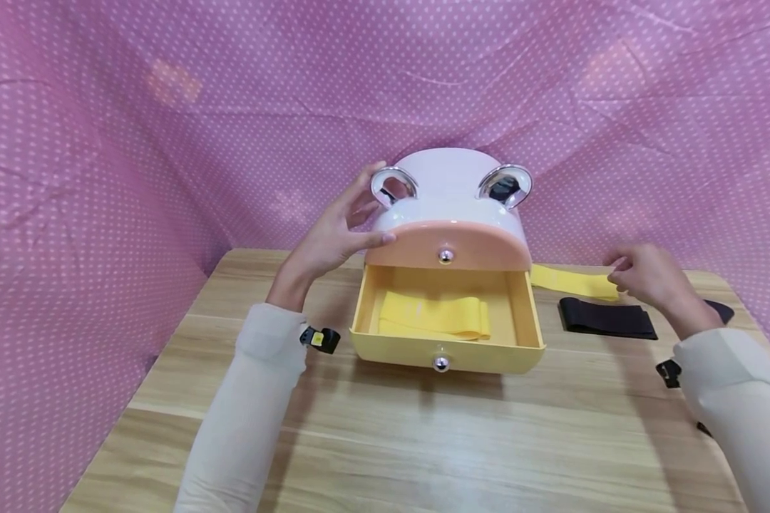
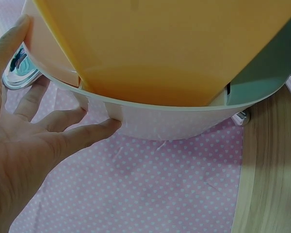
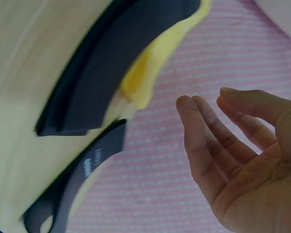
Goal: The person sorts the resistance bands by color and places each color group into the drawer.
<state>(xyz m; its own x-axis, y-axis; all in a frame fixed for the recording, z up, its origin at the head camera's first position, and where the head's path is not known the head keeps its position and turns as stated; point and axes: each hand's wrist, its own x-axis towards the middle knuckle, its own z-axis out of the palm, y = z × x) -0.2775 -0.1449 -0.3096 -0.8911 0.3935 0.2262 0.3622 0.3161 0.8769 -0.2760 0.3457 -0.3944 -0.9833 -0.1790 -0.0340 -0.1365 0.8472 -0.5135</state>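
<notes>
A white drawer box with two chrome ear-shaped rings stands at the table's back. Its upper pink drawer is closed. The lower yellow drawer is pulled out, and a folded yellow elastic band lies inside. My left hand rests against the box's left side, thumb on the pink front and spread fingers touching the side wall. Over the right part of the table, my right hand hovers with loosely bent fingers and nothing in them. Below it are a yellow band and a folded black band.
Another black band with white print lies further right, partly behind the right wrist in the head view. The wooden table ends at a pink dotted cloth that hangs behind and at both sides.
</notes>
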